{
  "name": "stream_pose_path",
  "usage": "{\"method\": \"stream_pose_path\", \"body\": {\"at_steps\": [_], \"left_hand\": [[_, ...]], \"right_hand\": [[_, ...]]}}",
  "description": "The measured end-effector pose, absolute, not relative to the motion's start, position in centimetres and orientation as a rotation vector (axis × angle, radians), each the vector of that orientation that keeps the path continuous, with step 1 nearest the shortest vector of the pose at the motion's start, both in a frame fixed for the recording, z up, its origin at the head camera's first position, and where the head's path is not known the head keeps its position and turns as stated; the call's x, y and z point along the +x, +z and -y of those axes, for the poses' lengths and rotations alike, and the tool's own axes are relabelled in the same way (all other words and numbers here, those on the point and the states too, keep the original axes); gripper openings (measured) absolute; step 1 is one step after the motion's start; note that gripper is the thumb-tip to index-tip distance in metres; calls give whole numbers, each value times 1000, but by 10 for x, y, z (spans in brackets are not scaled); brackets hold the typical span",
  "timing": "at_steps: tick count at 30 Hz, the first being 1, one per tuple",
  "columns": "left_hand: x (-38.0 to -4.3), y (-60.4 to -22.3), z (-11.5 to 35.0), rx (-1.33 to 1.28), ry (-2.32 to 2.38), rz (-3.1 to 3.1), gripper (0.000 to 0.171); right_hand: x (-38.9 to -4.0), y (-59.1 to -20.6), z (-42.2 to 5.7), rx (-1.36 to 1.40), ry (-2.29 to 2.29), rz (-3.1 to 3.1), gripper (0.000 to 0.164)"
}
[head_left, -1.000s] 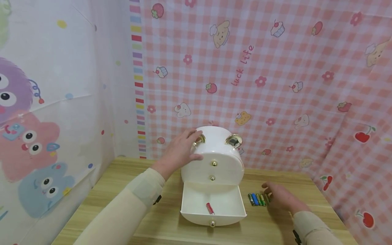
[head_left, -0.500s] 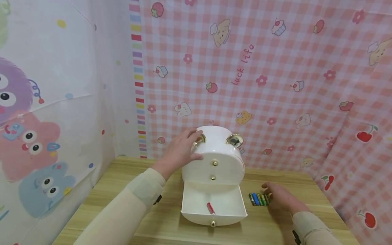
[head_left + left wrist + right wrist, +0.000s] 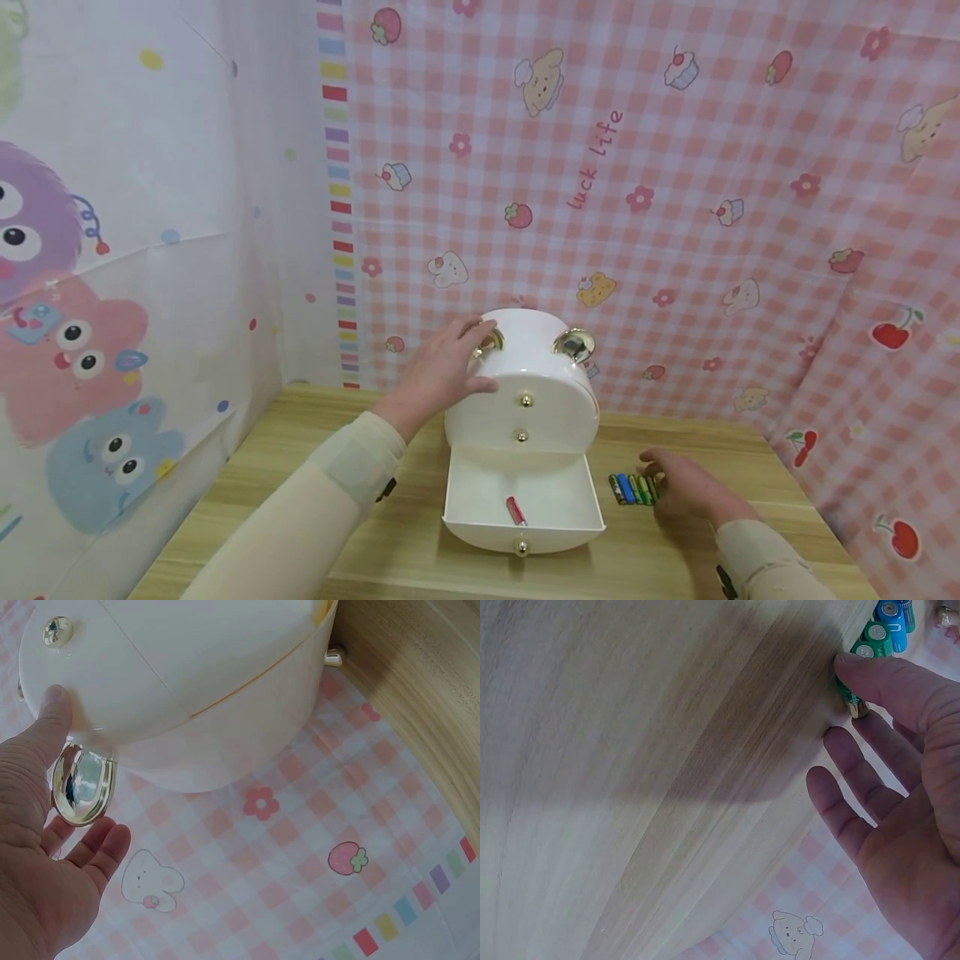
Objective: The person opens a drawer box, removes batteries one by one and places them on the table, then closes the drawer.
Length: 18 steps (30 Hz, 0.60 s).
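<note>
A white storage box [image 3: 532, 358] with gold ears and knobs stands on the table, its bottom drawer [image 3: 480, 479] pulled out. A small red cylinder, like a battery [image 3: 515, 510], lies in that drawer. My left hand [image 3: 438, 375] holds the box by its left gold ear [image 3: 84, 784], thumb on the front face and fingers behind the ear. Right of the drawer, several batteries [image 3: 626, 489] lie side by side. At the right end of this row, my right hand [image 3: 686, 485] pinches a green battery [image 3: 845, 691] between thumb and forefinger; the other fingers are loosely spread.
The wood-grain table [image 3: 360, 533] reaches back to a pink checked cloth [image 3: 480, 167]. Another printed cloth [image 3: 187, 317] hangs on the left. The right gold ear [image 3: 574, 344] sticks out from the box's top.
</note>
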<state>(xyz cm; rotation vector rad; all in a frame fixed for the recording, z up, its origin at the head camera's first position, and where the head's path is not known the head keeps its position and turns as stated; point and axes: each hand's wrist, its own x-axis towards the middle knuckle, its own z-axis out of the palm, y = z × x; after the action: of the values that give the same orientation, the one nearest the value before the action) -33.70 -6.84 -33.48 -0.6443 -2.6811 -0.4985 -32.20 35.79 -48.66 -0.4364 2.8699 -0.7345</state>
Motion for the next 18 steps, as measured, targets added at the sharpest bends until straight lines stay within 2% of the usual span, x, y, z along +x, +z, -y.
{"method": "stream_pose_path", "body": {"at_steps": [18], "left_hand": [[-335,-334,68,-640,-495,2690,92]], "right_hand": [[-318,-482,-360,-415,-685,-2895,79]]}}
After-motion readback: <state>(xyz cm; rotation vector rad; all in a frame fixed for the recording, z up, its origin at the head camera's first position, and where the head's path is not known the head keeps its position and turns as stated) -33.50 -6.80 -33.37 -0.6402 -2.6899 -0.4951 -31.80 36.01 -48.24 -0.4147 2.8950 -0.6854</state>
